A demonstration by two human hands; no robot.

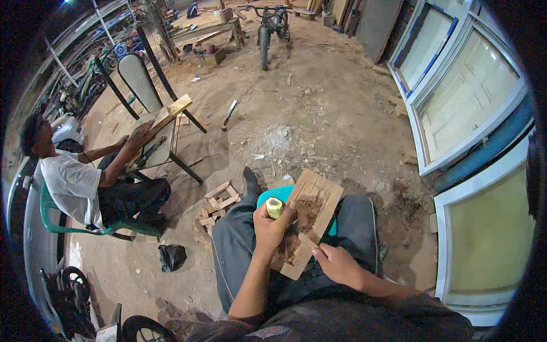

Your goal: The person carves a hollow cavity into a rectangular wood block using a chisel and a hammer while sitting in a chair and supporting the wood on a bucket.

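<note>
Yellow-green cylinder (274,208), your left hand (269,229) closed around it; your right hand (340,265) pinches a small wooden strip (309,239) over the wooden board (329,196) lying slantwise across your lap. Board's middle has a rough brown patch (307,210), margins pale: looks part-worked, patch unfinished, amount left can't be told. Wood offcuts (227,196) near left; co-worker (71,179) farther left, holding a plank (168,115); bike (264,43) far ahead.

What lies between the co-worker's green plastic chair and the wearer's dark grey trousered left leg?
The head view shows a crumpled black plastic bag and a loose pile of brown wood pieces on the dirt floor.
</note>
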